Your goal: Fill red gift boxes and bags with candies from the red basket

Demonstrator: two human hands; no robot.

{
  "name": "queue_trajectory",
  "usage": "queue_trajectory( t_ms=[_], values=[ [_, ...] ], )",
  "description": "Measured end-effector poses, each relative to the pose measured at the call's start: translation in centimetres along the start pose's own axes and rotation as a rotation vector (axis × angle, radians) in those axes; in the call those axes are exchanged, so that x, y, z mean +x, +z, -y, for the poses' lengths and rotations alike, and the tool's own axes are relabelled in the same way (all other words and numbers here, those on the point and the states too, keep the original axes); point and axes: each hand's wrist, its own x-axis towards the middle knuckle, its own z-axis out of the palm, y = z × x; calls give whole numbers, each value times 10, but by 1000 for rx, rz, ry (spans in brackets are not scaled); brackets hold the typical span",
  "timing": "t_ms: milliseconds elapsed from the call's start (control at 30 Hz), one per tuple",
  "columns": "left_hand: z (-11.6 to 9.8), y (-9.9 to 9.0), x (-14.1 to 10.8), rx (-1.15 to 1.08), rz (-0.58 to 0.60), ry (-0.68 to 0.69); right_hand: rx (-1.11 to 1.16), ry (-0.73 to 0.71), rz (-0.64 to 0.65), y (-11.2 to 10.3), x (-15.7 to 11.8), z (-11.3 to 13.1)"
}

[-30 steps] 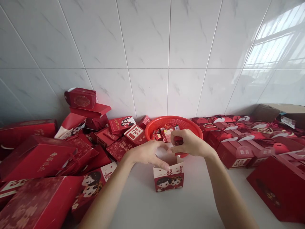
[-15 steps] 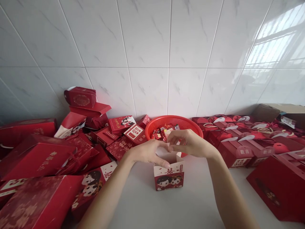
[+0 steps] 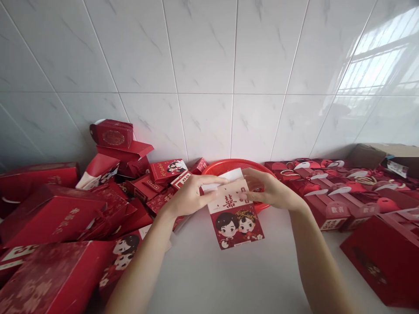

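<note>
Both hands are on the small box (image 3: 238,224), right in the middle, tilted so its printed front with two cartoon faces turns to the viewer! The left hand (image 3: 187,195) has the upper left side, thumb across the front, fingers bent around near the white top flap. And the right hand (image 3: 275,190) matches it opposite, thumb by the right edge, fingers arched over the top, their tips hidden behind the card. Both grips are narrow, closed around the box. It's in front of the red basket (image 3: 225,165), over the pale table (image 3: 229,285); whether its bottom edge touches down, I cannot tell. Out left, a jumbled heap of red boxes (image 3: 54,213) climbs toward the tiled wall (image 3: 204,61). Over right, handled boxes (image 3: 330,210) stand in close rows, a brown carton (image 3: 371,152) behind them!
</note>
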Motion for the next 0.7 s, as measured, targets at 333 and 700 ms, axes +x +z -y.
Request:
queue_trajectory(
  t_ms=[333, 700],
  values=[
    [3, 6, 3, -273, -168, -111, 360, 35, -147, 8, 5, 4],
    [1, 7, 2, -133, -179, -38, 246, 70, -224, 9, 6, 3]
  ],
)
